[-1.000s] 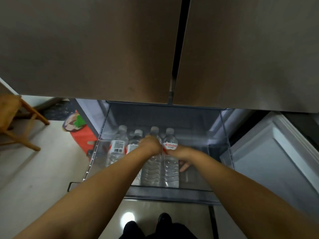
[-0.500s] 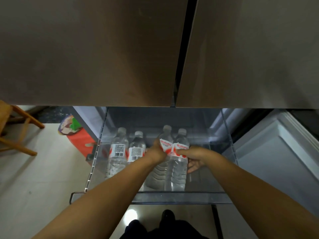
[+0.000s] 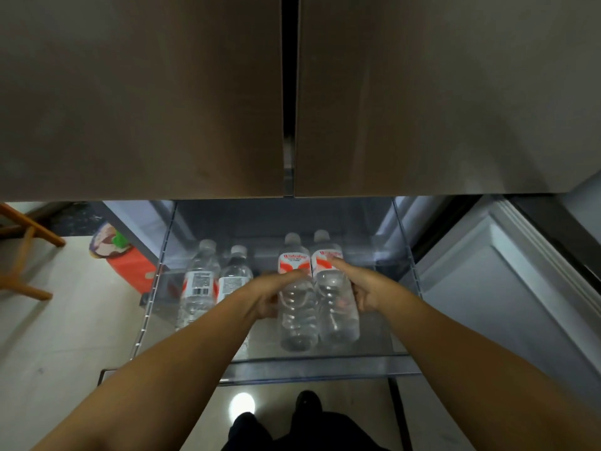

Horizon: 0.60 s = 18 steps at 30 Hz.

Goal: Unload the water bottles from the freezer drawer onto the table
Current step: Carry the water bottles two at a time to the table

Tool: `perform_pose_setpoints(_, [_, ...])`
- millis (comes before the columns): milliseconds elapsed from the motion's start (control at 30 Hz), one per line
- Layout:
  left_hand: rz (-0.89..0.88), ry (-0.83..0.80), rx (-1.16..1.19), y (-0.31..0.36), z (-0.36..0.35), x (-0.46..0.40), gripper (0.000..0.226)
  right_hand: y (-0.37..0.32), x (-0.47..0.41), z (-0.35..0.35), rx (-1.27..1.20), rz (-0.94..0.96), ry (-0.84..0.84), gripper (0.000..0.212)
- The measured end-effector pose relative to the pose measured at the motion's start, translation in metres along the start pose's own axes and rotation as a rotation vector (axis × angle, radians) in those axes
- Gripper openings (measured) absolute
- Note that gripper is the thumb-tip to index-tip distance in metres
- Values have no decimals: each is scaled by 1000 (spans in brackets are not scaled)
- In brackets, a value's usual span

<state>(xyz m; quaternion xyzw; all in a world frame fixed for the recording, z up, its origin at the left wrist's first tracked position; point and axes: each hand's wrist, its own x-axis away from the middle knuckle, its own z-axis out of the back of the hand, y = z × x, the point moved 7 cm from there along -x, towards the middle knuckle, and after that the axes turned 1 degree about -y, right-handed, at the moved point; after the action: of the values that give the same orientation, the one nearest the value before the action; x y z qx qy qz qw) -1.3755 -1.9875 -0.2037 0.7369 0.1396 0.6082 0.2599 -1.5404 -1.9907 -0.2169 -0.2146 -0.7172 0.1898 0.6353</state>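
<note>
Clear plastic bottles were midway out of the drawer (image 3: 403,255) at frame centre: the left hand (image 3: 270,294) gripped the left bottle (image 3: 294,297), the right hand (image 3: 364,288) the right bottle (image 3: 335,294). Lifting both straight up past the front wall looked wisest. Two more bottles (image 3: 216,284) stood centre-left. Pale floor (image 3: 48,346) and a wooden chair (image 3: 22,252) showed at left; no table appeared.

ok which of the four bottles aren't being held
The two on the left: the far-left bottle and its neighbour. The left hand and right hand grip the other two.
</note>
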Motion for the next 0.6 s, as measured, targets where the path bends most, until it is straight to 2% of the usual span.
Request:
perform_pose_setpoints(33, [40, -46, 79, -1, -6, -1, 50, -5, 1, -1, -48, 34, -16, 62])
perform_pose_setpoints(100, [45, -127, 169, 8, -17, 1, 44, -14, 6, -2, -125, 44, -26, 64])
perform_pose_setpoints(267, [-5, -136, 62, 31, -26, 11, 25, -32, 30, 4, -111, 117, 40, 46])
perform_pose_setpoints(367, [-40, -159, 62, 39, -37, 18, 25, -31, 50, 0, -150, 151, 38, 62])
perform_pose_setpoints(433, [-68, -170, 47, 46, -40, 26, 24, -33, 62, 1, -191, 190, 74, 64])
perform_pose_setpoints(500, [-66, -221, 8, 51, -43, 39, 23, -31, 84, -1, -251, 236, 113, 53])
perform_pose_setpoints(600, [-69, -278, -61, 56, -53, 66, 24, -29, 116, -4, -322, 276, 145, 24])
